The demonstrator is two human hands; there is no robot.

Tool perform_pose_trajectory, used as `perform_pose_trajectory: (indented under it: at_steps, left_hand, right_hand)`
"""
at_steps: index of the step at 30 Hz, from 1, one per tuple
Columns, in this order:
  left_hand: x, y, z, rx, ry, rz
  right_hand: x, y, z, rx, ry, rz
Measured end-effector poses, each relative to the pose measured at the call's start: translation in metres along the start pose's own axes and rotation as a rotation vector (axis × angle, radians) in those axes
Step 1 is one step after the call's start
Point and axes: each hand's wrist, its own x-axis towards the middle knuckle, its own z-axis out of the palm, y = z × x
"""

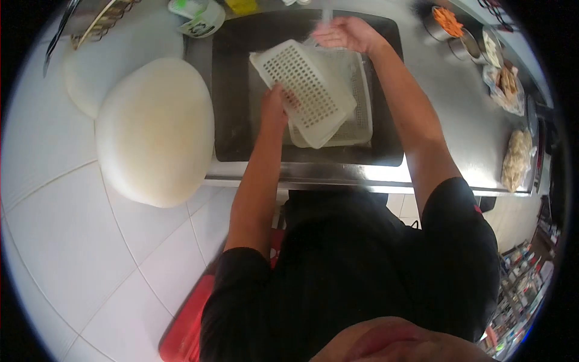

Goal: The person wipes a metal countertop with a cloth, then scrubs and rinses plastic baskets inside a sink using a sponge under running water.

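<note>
One white, perforated plastic basket [307,90] tilts in our left hand [275,107], its edge pinched; beneath those fingers lies another white plastic basket [363,111]. Our right hand's [345,35] fingers extend, open, beside running water [327,17].

Two baskets [304,90]; one sink [234,114]

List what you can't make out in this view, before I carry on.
All in the head view:
- Left hand: fingers partly hidden behind the upper basket.
- Right hand: fingertips blurred.
- Lower basket: largely covered by the upper one.
- Yellow item: cut off by the top edge.
- Shelf items at lower right: too small to identify.
</note>
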Motion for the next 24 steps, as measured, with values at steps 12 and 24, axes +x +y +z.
perform_pose_trajectory:
  at_steps: [12, 24]
  left_hand:
    - [0.077, -0.029, 0.168, 0.317, -0.325, -0.138]
    - [0.115, 0.082, 0.189, 0.396, -0.605, 0.270]
  right_hand:
    - [-0.090, 0.124, -0.056, -1.595, 0.814, -0.337]
    - [-0.153, 0.100, -0.122, -0.729, 0.534, -0.583]
